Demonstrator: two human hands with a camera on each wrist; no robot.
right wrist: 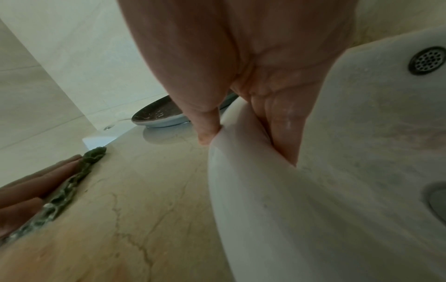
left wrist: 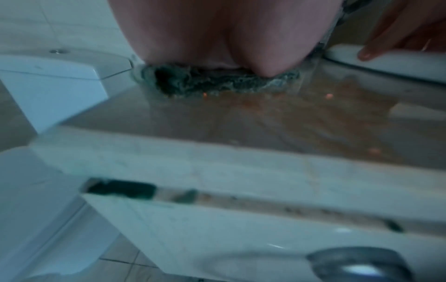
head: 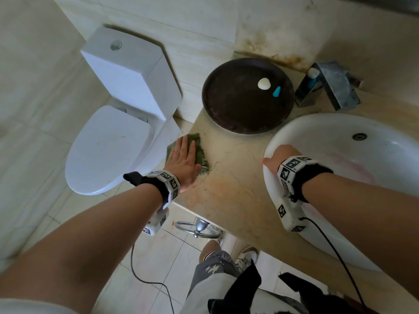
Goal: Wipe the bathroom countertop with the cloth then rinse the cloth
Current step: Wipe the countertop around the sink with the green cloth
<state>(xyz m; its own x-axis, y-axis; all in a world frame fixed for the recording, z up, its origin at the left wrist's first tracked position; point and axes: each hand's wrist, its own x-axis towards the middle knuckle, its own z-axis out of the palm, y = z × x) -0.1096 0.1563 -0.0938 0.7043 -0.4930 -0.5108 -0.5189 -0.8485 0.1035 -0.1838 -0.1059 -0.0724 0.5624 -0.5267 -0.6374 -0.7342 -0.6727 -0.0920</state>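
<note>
Left hand [head: 182,160], fingers straight, presses the green cloth [head: 199,152] flat on the counter [head: 235,175]. Right hand [head: 277,158] grips the sink [head: 317,123] rim. The cloth looks limp, light and wet; likely best gathered by bunching its middle.

Beige marble countertop [head: 235,177] — green cloth [head: 199,152], dark round tray [head: 238,118], white basin [head: 340,177]

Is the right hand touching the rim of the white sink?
Touching. In the right wrist view the right hand grips the sink rim, thumb outside, fingers inside.
</note>
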